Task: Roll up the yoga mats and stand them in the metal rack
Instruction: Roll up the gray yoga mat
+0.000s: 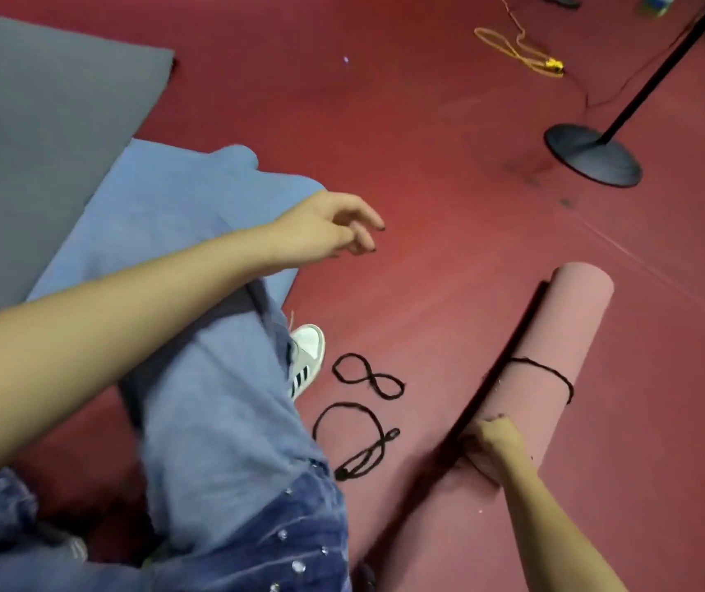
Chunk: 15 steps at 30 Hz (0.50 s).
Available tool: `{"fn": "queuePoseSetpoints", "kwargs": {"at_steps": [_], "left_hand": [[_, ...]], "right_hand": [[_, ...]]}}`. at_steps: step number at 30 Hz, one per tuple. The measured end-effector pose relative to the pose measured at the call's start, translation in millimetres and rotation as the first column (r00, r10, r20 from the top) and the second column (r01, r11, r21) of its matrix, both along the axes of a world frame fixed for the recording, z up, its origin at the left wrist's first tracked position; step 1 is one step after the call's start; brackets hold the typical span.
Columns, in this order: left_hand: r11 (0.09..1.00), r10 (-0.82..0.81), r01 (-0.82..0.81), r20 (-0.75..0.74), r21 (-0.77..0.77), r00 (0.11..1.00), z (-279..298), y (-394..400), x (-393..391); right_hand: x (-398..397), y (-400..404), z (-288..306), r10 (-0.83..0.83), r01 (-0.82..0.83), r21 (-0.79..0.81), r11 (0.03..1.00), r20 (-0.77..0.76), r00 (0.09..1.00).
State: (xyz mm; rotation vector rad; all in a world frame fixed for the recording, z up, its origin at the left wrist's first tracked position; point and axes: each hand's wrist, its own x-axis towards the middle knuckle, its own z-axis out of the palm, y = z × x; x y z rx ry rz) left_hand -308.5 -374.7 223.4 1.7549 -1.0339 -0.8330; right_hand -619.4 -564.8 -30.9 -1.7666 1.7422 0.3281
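Pink mat (555, 361) rolled, lying flat, far end up-right.

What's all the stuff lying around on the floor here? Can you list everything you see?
rolled mat: one, pink, lying on the floor at right, a black cord tied round it
grey mat: one, flat, upper left
blue mat: one, flat, overlapping the grey one
loose cords: two, black, between shoe and rolled mat
stand base: one, black, with pole, upper right
cable: one, yellow, top
floor: red
shoe: one, white, grey and black
left hand: open, in the air
right hand: gripping the rolled mat's near end
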Motion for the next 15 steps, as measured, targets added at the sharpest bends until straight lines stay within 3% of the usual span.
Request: {"fn": "queuePoseSetpoints", "kwargs": {"at_steps": [3,5,7,9,11,13,15], "left_hand": [[0.983,0.052,-0.037,0.079,-0.177,0.996,41,42,1],[0.954,0.143,-0.057,0.277,-0.296,0.950,63,80,12],[0.937,0.257,-0.098,0.470,-0.336,0.845,74,126,32],[0.930,0.346,-0.223,0.489,-0.293,0.801,72,176,61],[0.868,0.496,-0.448,0.393,-0.212,0.775,51,225,90],[0.776,0.608,-0.629,0.305,-0.037,0.733,12,282,111],[0.655,0.666,-0.734,0.321,0.182,0.674,-26,335,125]], "right_hand": [[75,18,59,0.203,-0.210,0.065,0.976,0.097,0.974],[125,23,107,0.280,-0.340,0.171,0.925,0.301,0.912],[171,23,156,0.356,-0.435,0.102,0.895,0.426,0.832],[221,27,206,0.414,-0.433,-0.089,0.897,0.511,0.753],[268,39,258,0.462,-0.400,-0.247,0.883,0.609,0.644],[311,68,298,0.541,-0.461,-0.314,0.830,0.655,0.528],[350,106,327,0.649,-0.602,-0.345,0.720,0.641,0.410]]}}
